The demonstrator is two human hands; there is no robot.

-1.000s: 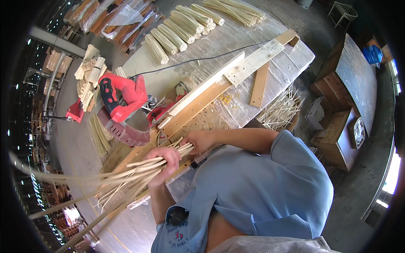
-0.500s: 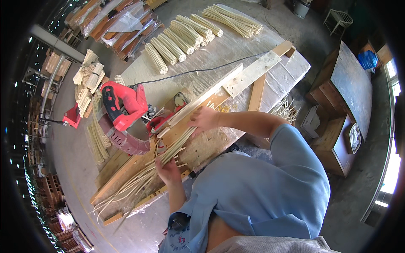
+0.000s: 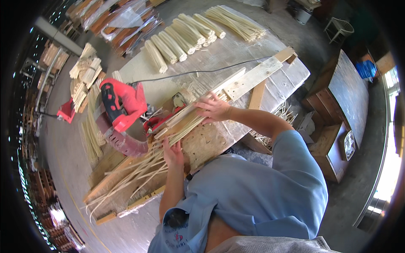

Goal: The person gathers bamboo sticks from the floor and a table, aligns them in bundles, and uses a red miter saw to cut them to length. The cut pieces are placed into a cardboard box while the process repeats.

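Observation:
A loose bundle of long, thin rattan sticks [image 3: 185, 130] lies slantwise along a wooden guide board, its far part against the fence. My right hand [image 3: 214, 109] is wrapped over the upper part of the bundle. Lower down, my left hand [image 3: 173, 152] grips the same sticks from the near side, fingers pointing up; its grip is partly hidden. Beyond the left hand the stick ends fan out toward the lower left. Just left of both hands stands a red and black miter saw [image 3: 123, 105], its blade guard close to the sticks.
Several tied rattan bundles [image 3: 179, 37] line the table's far side. A black cord [image 3: 185, 75] crosses the tabletop [image 3: 139, 67]. More sticks [image 3: 90, 135] lie left of the saw. A brown cabinet [image 3: 346, 101] stands to the right, and cut offcuts [image 3: 283, 113] sit beside the table.
My right hand has slid up and right along the fence with the sticks. My left hand has moved up toward the saw. The bundle has shifted up along the board.

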